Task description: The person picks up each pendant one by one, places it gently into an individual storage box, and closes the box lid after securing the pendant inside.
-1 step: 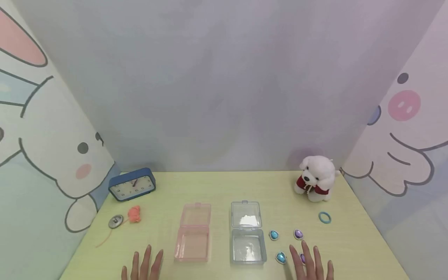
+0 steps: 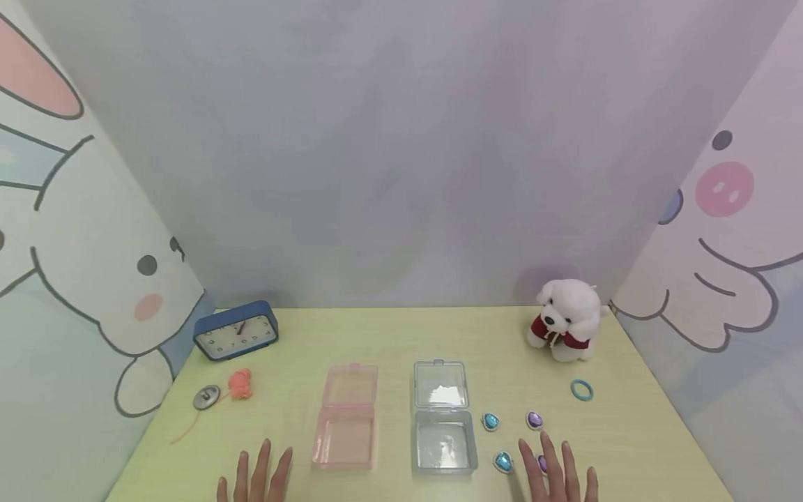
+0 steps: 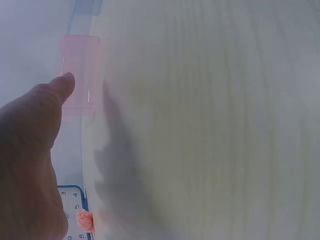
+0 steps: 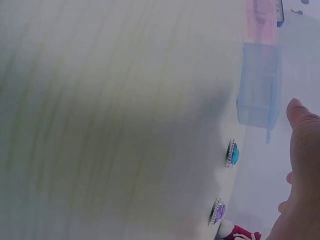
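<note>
My left hand (image 2: 256, 480) is at the bottom edge with its fingers straight and spread, holding nothing. To its right stands an open pink clear plastic box (image 2: 343, 439), its lid folded back; the left wrist view shows the box beyond the thumb. My right hand (image 2: 557, 477) also has straight, spread fingers and grips nothing. Beneath its fingers a purple heart-shaped gem (image 2: 542, 463) is partly hidden. Nearby lie a blue gem (image 2: 504, 461), a second blue gem (image 2: 491, 422) and another purple gem (image 2: 534, 420). An open bluish clear box (image 2: 445, 444) stands left of the gems.
A blue clock (image 2: 237, 332) stands at the back left, with an orange tangle of string (image 2: 240, 384) and a grey metal disc (image 2: 206, 397) before it. A white plush dog (image 2: 569, 314) sits back right, behind a blue ring (image 2: 582, 390). Walls enclose the table's back and sides.
</note>
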Demonstrator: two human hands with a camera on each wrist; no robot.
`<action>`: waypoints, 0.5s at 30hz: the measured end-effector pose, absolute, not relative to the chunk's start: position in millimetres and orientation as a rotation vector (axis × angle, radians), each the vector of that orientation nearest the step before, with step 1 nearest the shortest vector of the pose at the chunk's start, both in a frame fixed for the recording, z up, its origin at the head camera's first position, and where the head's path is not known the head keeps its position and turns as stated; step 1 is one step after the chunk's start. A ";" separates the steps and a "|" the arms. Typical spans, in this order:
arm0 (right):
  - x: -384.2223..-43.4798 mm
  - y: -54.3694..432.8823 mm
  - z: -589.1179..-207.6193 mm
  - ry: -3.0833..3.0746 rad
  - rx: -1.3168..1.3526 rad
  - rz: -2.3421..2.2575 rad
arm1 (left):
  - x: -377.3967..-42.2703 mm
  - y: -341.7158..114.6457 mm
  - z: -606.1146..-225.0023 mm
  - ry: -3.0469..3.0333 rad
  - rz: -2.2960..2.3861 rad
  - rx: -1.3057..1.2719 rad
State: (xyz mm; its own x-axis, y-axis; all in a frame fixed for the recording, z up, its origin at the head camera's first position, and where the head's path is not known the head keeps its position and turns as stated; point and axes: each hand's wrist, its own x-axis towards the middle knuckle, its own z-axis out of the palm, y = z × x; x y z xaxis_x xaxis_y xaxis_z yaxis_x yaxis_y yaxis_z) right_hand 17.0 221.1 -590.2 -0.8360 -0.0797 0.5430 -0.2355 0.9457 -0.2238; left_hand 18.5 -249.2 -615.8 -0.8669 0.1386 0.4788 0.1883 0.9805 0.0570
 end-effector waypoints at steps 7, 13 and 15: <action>13.0 219.6 -593.2 -2.507 0.195 0.416 | 17.2 -248.4 -614.9 -2.622 -0.189 -0.222; 10.6 217.5 -590.5 -2.501 0.149 0.441 | 19.2 -249.0 -616.3 -2.655 -0.169 -0.194; 10.2 215.6 -588.8 -2.520 0.133 0.427 | 19.4 -247.6 -616.6 -2.664 -0.160 -0.192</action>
State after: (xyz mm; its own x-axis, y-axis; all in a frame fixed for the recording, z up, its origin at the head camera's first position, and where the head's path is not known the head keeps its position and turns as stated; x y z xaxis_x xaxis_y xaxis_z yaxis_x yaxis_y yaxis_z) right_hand 10.2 215.6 -588.8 -0.8305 -0.0024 0.5570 -0.1857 0.9440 -0.2728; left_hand 19.4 -247.6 -616.6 -0.8837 0.1083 0.4554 0.1622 0.9835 0.0808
